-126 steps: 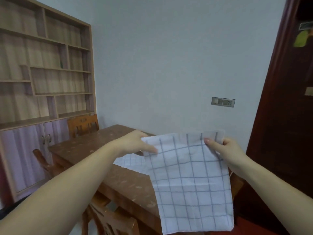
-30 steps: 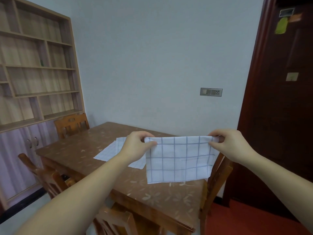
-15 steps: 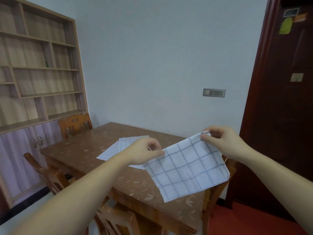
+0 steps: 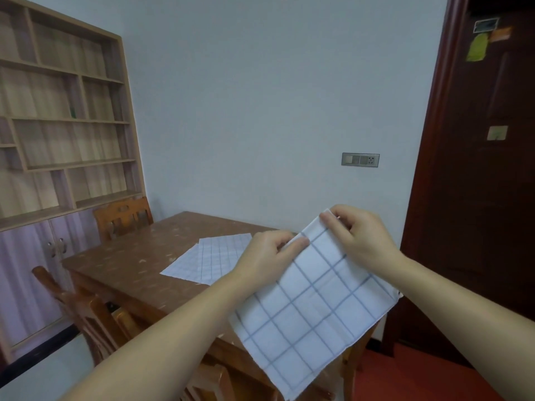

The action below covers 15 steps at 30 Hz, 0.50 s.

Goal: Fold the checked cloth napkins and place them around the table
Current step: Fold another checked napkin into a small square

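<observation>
A white napkin with a blue check (image 4: pixel 309 314) hangs in the air over the near right part of the brown table (image 4: pixel 127 261), folded over and tilted. My left hand (image 4: pixel 269 253) pinches its upper edge. Just to the right, my right hand (image 4: pixel 359 241) grips the top corner, so the two hands are close together. Two more checked napkins (image 4: pixel 208 260) lie flat and overlapping on the table behind my left hand, partly hidden by it.
Wooden chairs stand at the far left (image 4: pixel 123 217), the near left (image 4: pixel 78 308) and the near side (image 4: pixel 208 380) of the table. A tall shelf unit (image 4: pixel 58 125) fills the left wall. A dark door (image 4: pixel 477 183) is at the right.
My hands have come together at the napkin's top, and the cloth has turned from a level strip to a tilted, hanging square. The view has swung slightly.
</observation>
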Each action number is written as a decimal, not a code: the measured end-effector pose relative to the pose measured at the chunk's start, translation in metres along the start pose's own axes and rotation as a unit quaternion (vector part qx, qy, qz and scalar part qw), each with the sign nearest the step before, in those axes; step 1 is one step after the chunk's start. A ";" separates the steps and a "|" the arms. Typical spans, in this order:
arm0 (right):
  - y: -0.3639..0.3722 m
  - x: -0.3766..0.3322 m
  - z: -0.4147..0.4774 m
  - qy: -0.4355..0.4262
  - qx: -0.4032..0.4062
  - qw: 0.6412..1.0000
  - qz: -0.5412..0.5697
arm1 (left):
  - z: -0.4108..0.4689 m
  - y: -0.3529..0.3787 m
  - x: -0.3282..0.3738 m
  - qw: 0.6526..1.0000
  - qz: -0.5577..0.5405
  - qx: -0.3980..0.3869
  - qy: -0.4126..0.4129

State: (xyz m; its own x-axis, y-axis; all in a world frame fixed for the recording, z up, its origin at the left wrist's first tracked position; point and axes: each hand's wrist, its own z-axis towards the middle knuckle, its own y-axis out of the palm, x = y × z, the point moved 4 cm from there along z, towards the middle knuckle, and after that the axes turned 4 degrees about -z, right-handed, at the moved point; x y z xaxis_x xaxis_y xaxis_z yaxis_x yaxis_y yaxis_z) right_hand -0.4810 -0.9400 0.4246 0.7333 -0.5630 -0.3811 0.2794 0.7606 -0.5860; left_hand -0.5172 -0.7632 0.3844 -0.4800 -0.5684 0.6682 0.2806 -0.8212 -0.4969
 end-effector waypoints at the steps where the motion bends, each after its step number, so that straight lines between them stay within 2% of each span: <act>1: -0.005 0.003 0.002 0.002 0.008 1.000 -0.003 | -0.004 -0.003 -0.005 1.000 -0.005 0.002 -0.009; 7: -0.016 0.010 0.005 0.014 0.017 1.000 0.006 | -0.024 -0.020 -0.032 0.998 -0.018 -0.016 -0.057; 12: -0.002 -0.007 0.008 -0.010 -0.003 1.000 0.024 | -0.004 -0.008 0.003 0.996 -0.053 -0.066 -0.042; 15: -0.004 -0.004 0.009 0.009 -0.008 0.999 0.050 | 0.007 -0.009 0.007 0.997 -0.056 -0.031 -0.043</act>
State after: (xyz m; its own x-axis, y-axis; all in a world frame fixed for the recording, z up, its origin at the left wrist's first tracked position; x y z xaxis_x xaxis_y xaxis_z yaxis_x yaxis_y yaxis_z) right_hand -0.4799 -0.9380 0.4347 0.7463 -0.4895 -0.4511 0.1940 0.8082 -0.5560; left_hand -0.5170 -0.7601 0.3975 -0.4311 -0.4771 0.7659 0.1765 -0.8770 -0.4469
